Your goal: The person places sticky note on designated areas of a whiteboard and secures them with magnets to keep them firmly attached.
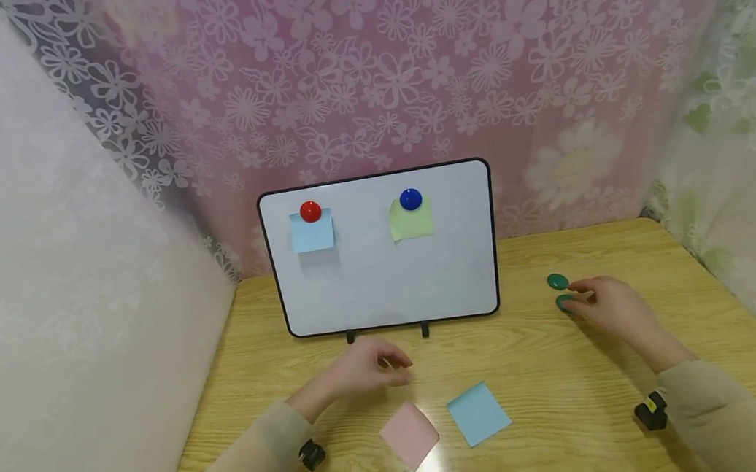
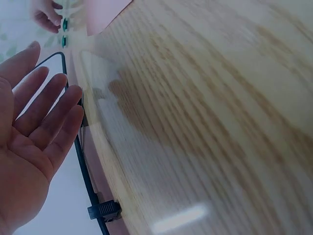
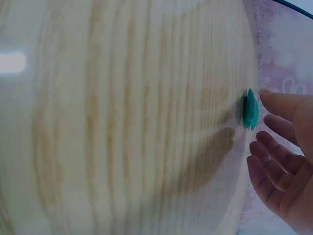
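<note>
Green magnets [image 1: 557, 282], two: on table [image 1: 559, 377], right of whiteboard [image 1: 368, 288]. Left hand [image 1: 369, 364]: empty, fingers relaxed. Right hand [image 1: 612, 309]: fingers parted at the magnets, not gripping. Handling, judged: light, hard, perhaps slippery; pinch across the rims.

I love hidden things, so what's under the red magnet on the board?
The red magnet overlaps the top of a light-blue note on the whiteboard. Whatever is right beneath is hidden.
</note>
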Demonstrator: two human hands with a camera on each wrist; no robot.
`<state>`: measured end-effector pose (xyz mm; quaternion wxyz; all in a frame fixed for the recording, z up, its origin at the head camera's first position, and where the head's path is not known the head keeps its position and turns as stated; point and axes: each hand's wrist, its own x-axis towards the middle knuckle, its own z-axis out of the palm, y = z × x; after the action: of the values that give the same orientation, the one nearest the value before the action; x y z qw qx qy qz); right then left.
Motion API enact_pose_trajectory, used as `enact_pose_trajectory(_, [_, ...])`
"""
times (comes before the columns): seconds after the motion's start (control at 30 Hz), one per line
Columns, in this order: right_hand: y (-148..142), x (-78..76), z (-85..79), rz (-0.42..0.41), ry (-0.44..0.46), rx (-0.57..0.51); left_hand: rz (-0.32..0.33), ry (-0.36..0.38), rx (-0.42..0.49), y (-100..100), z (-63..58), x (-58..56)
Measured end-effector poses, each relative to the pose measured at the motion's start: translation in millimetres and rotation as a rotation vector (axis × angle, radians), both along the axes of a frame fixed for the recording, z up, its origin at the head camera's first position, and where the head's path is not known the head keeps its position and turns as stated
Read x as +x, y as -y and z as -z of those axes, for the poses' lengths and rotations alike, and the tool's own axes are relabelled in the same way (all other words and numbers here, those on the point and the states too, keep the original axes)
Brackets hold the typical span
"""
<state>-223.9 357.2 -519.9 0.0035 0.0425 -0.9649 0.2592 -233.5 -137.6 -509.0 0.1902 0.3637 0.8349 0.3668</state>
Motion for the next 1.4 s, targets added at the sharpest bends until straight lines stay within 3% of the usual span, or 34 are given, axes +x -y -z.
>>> enact_pose_trajectory(0.27, [-3.6,0.1,4.3,-0.007,0.015,0.010,0.138,-0.209,-0.126,-2.4,0.1,5.5])
enact_pose_trajectory(0.57, [-2.2,1.1,2.8,0.000,0.046,0.021,0.252,-0.338,-0.222,-9.1,4.7,9.6])
enact_pose_trajectory(0.8, [-0.2,0.2,3.9,0.000,0.054,0.030,0.301,-0.339,-0.285,-14.0,2.9,14.3])
enact_pose_trajectory(1.13, [1.7,-1.7,3.1,-0.011,0.051,0.043,0.340,-0.397,-0.339,-19.6,-4.9,23.1])
enact_pose_trajectory(1.4, [2.0,-3.5,4.6,-0.001,0.056,0.035,0.345,-0.412,-0.362,-20.0,0.2,23.4])
